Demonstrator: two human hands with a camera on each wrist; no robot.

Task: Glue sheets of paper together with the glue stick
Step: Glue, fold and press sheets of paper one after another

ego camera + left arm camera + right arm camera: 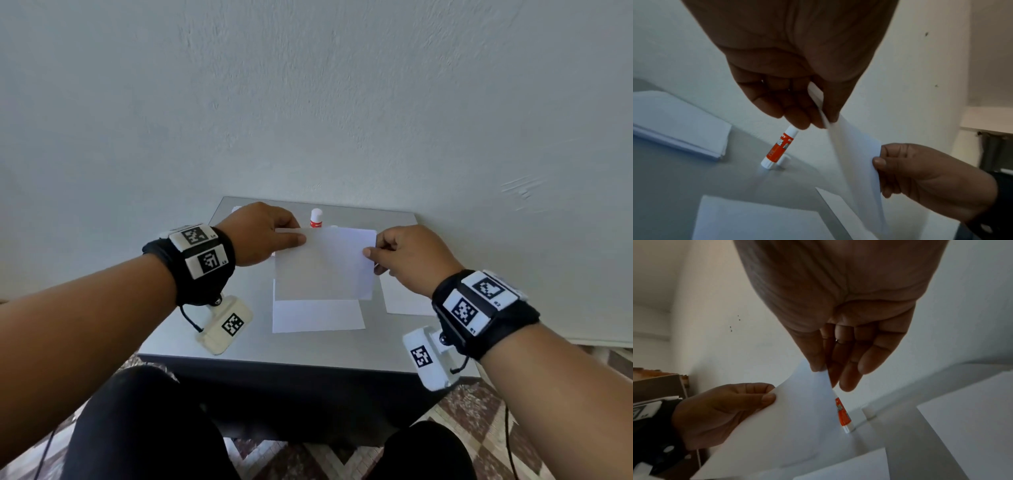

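Held sheet: a thin, smooth white rectangular sheet of paper (323,262), lifted off the table and hanging at a slant between both hands.
Left hand: the left hand (262,233) pinches the sheet's upper left corner between thumb and curled fingers.
Right hand: the right hand (407,255) pinches the sheet's right edge, thumb in front, fingers behind.
Table: a smooth grey table (260,339) with rounded corners, set against a rough pale wall (308,102).
Sheet below: a flat white sheet (317,317) lies on the table under the held one.
Other paper: another sheet (404,298) lies to the right; a paper stack (680,125) sits at the far left.
Glue stick: an orange-and-white cylindrical glue stick (777,148) stands upright near the wall, beside its small white cap (784,160).
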